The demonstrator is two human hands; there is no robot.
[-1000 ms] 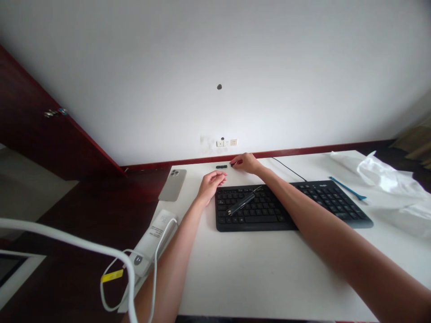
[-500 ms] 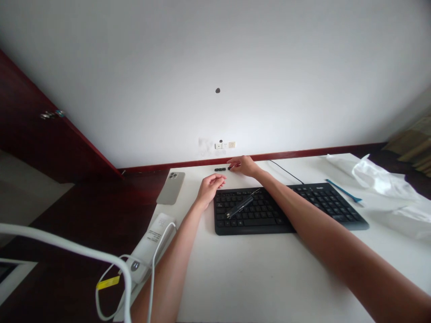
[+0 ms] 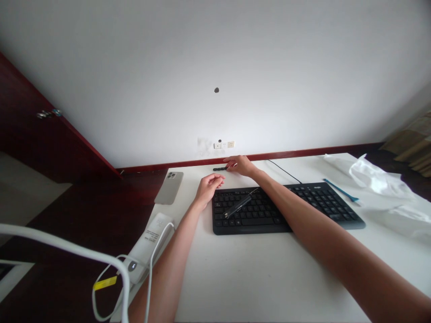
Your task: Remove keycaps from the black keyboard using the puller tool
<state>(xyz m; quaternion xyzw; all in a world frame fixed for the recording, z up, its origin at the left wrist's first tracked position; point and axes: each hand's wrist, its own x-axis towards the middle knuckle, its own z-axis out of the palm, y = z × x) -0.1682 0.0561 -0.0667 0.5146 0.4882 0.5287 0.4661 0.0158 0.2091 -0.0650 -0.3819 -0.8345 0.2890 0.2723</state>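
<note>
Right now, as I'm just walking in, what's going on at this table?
A person's right hand has its fingers at the right end of a row of small black pieces near the table's far edge; whether it grips one is unclear. The left hand is loosely curled by the far-left corner of a black keyboard. A black-handled tool lies across the keys.

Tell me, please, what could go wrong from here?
The row of small black pieces lies near the far edge of the white table; the right hand might push one off. The right arm reaches across the keyboard and could disturb the slim black tool on it. The phone, near the left edge, could fall if bumped.
</note>
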